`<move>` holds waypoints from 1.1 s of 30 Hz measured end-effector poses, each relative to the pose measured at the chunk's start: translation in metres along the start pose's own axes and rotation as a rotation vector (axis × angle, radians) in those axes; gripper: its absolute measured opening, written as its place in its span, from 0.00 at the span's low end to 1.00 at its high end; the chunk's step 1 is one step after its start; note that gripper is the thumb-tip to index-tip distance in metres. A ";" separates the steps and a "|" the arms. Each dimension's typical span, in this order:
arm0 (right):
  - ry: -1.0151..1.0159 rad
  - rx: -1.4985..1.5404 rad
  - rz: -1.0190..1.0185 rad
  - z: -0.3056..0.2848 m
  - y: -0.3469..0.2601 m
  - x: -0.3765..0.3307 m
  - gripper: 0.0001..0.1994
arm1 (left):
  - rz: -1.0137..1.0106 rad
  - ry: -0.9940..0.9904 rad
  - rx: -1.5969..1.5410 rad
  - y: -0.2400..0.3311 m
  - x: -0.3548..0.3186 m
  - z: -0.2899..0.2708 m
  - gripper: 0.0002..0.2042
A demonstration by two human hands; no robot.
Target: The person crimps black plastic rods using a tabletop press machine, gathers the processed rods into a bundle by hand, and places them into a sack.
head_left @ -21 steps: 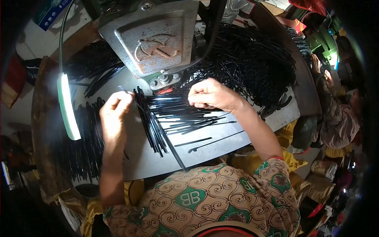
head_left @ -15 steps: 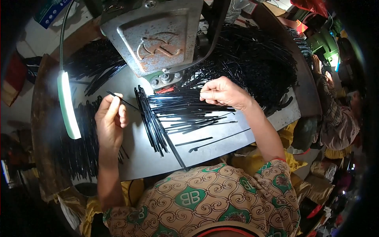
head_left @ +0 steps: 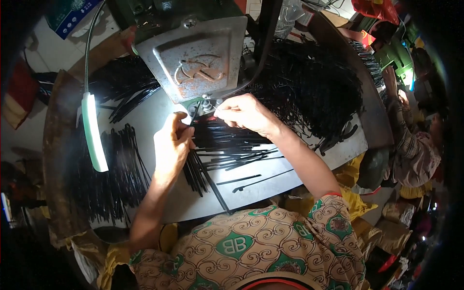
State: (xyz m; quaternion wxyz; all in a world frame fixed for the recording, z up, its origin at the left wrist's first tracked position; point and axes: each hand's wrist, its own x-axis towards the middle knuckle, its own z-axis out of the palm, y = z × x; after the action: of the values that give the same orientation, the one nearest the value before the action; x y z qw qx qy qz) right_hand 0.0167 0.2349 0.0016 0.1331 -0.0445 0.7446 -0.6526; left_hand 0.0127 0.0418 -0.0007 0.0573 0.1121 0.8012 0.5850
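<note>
Beneath the head of a metal machine (head_left: 200, 60) with an umbrella-shaped relief, both my hands work close together. My left hand (head_left: 173, 147) is closed on a slim black rod (head_left: 195, 113), which points up toward the machine's lower bolts. Just right of it, my right hand (head_left: 249, 116) pinches at the same spot; what is between its fingertips is too small to make out. Below the hands lies a bundle of black rods (head_left: 195, 176), partly covered by my left hand. More black rods (head_left: 232, 140) lie crosswise under my right forearm.
A lit lamp (head_left: 94, 133) on a bendy neck stands at left, over a pile of black rods (head_left: 108, 174). A big black heap (head_left: 314, 87) fills the table's far right. Loose rods (head_left: 239, 180) lie near the front edge. Another person (head_left: 411, 145) works at far right.
My left hand has moved right and brought its rod under the machine head. My right hand has moved left from the crosswise rods to meet it. The view has shifted slightly.
</note>
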 end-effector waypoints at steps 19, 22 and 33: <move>0.085 0.187 -0.030 0.009 0.002 0.007 0.06 | 0.109 -0.033 -0.063 -0.012 0.010 0.005 0.08; 0.074 0.184 -0.036 0.009 0.001 0.009 0.06 | 0.147 -0.026 -0.047 -0.014 0.010 0.005 0.08; 0.071 0.155 -0.079 0.008 0.005 0.010 0.06 | 0.311 -0.025 0.135 -0.019 0.017 0.001 0.09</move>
State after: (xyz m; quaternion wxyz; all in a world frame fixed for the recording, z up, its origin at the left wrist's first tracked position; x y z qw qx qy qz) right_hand 0.0098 0.2256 -0.0060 0.0838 -0.0402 0.6938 -0.7141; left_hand -0.0055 0.0419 -0.0181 -0.0314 0.2456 0.8110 0.5301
